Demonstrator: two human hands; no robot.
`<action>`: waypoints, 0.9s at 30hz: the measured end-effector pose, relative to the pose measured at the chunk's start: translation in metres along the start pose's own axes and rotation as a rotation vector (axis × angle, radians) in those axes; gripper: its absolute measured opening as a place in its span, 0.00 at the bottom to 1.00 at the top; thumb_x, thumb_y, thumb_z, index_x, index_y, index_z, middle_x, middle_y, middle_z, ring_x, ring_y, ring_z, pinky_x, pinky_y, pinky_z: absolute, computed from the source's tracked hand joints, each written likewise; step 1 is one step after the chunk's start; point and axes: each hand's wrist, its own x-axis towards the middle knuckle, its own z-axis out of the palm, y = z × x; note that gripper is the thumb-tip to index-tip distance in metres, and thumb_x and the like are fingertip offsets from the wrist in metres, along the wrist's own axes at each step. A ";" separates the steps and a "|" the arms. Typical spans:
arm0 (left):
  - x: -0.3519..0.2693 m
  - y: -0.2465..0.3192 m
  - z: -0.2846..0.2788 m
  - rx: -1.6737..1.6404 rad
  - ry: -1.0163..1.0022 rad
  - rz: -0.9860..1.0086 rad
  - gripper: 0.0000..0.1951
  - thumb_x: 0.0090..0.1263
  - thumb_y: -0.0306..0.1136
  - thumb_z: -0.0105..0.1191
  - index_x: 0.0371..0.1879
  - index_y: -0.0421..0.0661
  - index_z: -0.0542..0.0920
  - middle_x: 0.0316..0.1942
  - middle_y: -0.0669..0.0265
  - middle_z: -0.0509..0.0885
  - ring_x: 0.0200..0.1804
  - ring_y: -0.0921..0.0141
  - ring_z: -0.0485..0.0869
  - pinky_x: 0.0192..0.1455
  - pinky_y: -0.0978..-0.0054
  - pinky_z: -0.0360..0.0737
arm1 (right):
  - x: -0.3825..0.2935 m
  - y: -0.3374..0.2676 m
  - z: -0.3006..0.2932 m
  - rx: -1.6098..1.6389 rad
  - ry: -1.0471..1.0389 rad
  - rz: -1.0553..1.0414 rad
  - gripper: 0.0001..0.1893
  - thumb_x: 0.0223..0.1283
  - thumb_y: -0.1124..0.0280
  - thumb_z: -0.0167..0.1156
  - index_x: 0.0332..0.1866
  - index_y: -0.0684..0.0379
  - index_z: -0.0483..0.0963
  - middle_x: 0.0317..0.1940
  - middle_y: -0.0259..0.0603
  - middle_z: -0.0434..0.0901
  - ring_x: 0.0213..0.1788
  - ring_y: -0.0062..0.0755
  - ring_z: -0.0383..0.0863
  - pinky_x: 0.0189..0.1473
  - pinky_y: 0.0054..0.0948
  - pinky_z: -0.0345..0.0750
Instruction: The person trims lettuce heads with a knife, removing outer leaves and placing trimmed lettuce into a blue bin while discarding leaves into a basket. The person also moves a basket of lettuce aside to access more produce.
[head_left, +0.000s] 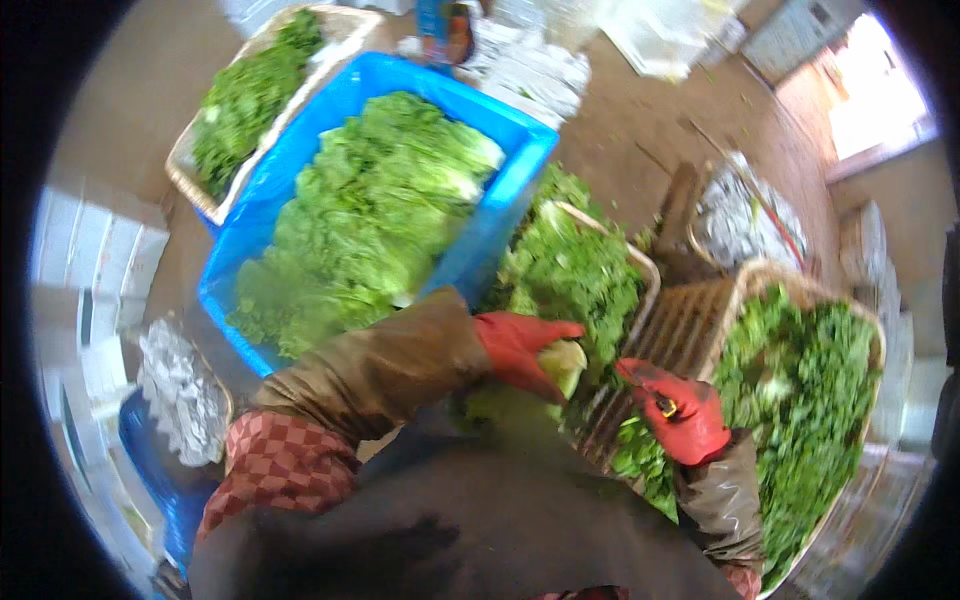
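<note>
My left hand (517, 349), in a red rubber glove, grips a head of leafy lettuce (564, 367). The pale cut stem end points toward my right hand, and its blurred leaves hang below the glove by my dark apron. My right hand (679, 416), also red-gloved, is closed around a small tool (666, 406). Only a yellow and black bit of it shows; the rest is hidden by the fingers. Left of my hands, a blue plastic crate (480, 247) holds rows of lettuce heads (367, 202). Just beyond my left hand, a basket (649, 274) is heaped with loose lettuce (574, 262).
A large pale basket (739, 300) of greens (795, 420) stands at the right. Another basket (352, 45) with greens lies behind the blue crate. Crumpled pale sheeting (750, 217) fills a container at the far right. Stacked white boxes (105, 255) line the left.
</note>
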 end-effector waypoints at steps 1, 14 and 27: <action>-0.017 -0.013 -0.011 -0.038 0.096 0.013 0.48 0.59 0.47 0.70 0.74 0.44 0.56 0.59 0.56 0.79 0.62 0.62 0.76 0.63 0.65 0.74 | 0.012 -0.008 -0.009 -0.307 0.032 -0.065 0.20 0.71 0.73 0.48 0.67 0.53 0.70 0.60 0.44 0.79 0.52 0.41 0.84 0.48 0.30 0.83; -0.117 -0.173 -0.226 0.048 1.794 0.293 0.22 0.72 0.34 0.56 0.63 0.41 0.73 0.55 0.57 0.82 0.55 0.64 0.81 0.57 0.66 0.77 | 0.457 -0.046 0.124 0.797 0.200 0.198 0.30 0.56 0.68 0.68 0.65 0.58 0.68 0.52 0.42 0.80 0.44 0.37 0.82 0.32 0.34 0.81; 0.050 -0.286 -0.266 0.925 1.119 -0.200 0.10 0.70 0.37 0.49 0.35 0.46 0.82 0.38 0.51 0.83 0.44 0.50 0.81 0.44 0.53 0.78 | 0.127 -0.077 0.150 1.624 -0.517 0.433 0.23 0.65 0.67 0.62 0.65 0.57 0.72 0.49 0.42 0.83 0.39 0.32 0.85 0.39 0.35 0.83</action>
